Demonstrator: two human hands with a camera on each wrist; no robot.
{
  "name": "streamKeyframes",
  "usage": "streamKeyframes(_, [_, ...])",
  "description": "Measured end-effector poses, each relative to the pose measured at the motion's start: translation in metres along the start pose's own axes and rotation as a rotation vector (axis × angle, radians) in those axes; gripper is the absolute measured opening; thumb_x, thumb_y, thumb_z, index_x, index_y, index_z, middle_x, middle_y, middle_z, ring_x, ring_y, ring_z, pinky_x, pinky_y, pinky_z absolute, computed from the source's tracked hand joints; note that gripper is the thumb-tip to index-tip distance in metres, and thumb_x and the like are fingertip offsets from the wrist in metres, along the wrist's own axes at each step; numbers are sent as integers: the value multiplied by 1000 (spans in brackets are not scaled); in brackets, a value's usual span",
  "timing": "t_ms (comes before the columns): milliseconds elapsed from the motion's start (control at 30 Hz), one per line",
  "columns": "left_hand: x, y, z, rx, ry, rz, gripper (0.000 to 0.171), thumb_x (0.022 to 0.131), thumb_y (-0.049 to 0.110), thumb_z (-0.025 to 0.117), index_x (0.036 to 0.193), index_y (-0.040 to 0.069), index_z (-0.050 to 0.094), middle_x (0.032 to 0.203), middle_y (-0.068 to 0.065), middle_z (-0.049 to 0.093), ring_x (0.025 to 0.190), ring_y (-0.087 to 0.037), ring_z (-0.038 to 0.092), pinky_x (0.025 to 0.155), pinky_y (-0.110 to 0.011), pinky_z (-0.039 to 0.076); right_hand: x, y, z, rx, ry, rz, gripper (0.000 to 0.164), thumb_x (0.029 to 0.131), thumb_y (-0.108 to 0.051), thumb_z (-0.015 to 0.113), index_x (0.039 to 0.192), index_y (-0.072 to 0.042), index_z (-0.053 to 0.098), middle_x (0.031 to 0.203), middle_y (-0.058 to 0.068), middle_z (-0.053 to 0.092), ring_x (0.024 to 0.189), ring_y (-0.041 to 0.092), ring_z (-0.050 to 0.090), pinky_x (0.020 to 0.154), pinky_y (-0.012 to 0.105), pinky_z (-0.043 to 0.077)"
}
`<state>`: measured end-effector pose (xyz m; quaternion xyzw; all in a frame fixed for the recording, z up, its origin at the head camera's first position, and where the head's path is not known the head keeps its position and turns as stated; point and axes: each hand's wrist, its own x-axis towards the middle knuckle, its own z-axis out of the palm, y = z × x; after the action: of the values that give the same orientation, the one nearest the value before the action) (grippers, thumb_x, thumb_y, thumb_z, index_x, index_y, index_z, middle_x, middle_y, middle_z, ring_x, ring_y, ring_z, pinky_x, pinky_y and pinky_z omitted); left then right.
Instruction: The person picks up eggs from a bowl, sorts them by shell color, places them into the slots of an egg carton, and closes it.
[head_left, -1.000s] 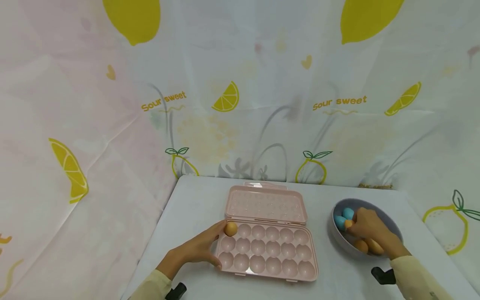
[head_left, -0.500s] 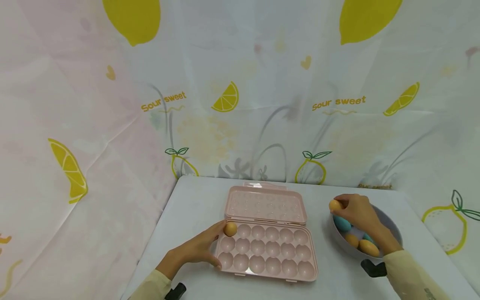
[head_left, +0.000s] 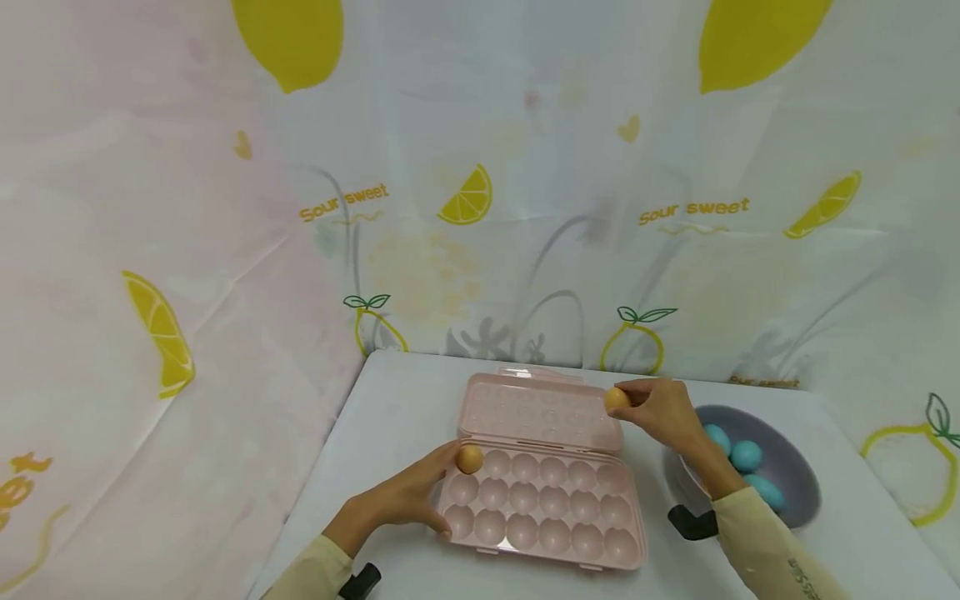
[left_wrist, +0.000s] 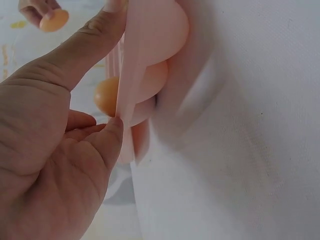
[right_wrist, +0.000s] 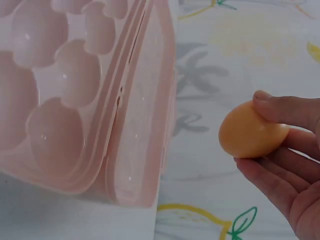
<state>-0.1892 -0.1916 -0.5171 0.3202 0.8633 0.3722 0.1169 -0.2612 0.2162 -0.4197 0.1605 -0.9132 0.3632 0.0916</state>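
A pink plastic egg carton (head_left: 540, 511) lies with its lid (head_left: 540, 410) folded back on the white table. In its back left cup sits a brown egg (head_left: 469, 459). My left hand (head_left: 408, 496) grips the carton's left end, thumb at the front corner and fingers near that egg; the left wrist view shows thumb and fingertips against the carton's edge (left_wrist: 131, 75). Up over the lid's right side, my right hand (head_left: 666, 417) pinches a second brown egg (right_wrist: 252, 131) between thumb and fingers. The carton's other cups hold nothing.
At the right stands a grey bowl (head_left: 802, 467) with several blue eggs (head_left: 746, 456) showing; the right forearm hides part of it. A cloth backdrop printed with lemons (head_left: 633, 346) rises behind the table's back edge.
My right hand has lifted the brown egg out of the bowl and carried it left to the carton's lid. The left hand stays on the carton. The head view has shifted slightly.
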Motion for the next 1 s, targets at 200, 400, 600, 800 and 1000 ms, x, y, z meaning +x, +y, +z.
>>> streamKeyframes(200, [2, 4, 0, 55, -8, -17, 125, 61, 31, 92, 155, 2, 16, 159, -14, 20, 143, -28, 26, 114, -47, 26, 6, -18, 32, 107, -20, -40, 43, 72, -18, 87, 108, 1, 74, 95, 14, 74, 82, 22, 72, 66, 26, 58])
streamKeyframes(400, [6, 4, -4, 85, -13, 1, 127, 59, 27, 94, 155, 2, 14, 160, -16, 17, 145, -28, 21, 115, -49, 24, 5, -27, 72, 221, -84, -40, 41, 69, -13, 88, 105, 1, 75, 93, 11, 74, 80, 18, 72, 66, 25, 58])
streamKeyframes(600, [8, 1, -3, 74, -9, -4, 130, 57, 28, 95, 155, 5, 14, 160, -11, 18, 145, -24, 22, 116, -45, 23, 0, -33, 110, 300, -160, -33, 37, 68, -11, 88, 103, -3, 76, 93, 5, 74, 82, 16, 71, 71, 26, 58])
streamKeyframes(800, [3, -2, -2, 47, -8, 2, 130, 58, 35, 92, 155, 0, 13, 161, -16, 15, 145, -27, 20, 114, -46, 26, -5, -41, 129, 377, -237, -18, 33, 69, -8, 86, 99, -6, 75, 92, 4, 72, 83, 18, 70, 72, 28, 58])
streamKeyframes(1000, [2, -1, -2, 9, -10, -18, 129, 59, 34, 93, 155, 2, 12, 161, -13, 16, 145, -25, 22, 114, -43, 28, -4, -46, 139, 421, -276, -30, 32, 69, -8, 88, 97, -6, 74, 91, 5, 72, 86, 19, 70, 74, 28, 58])
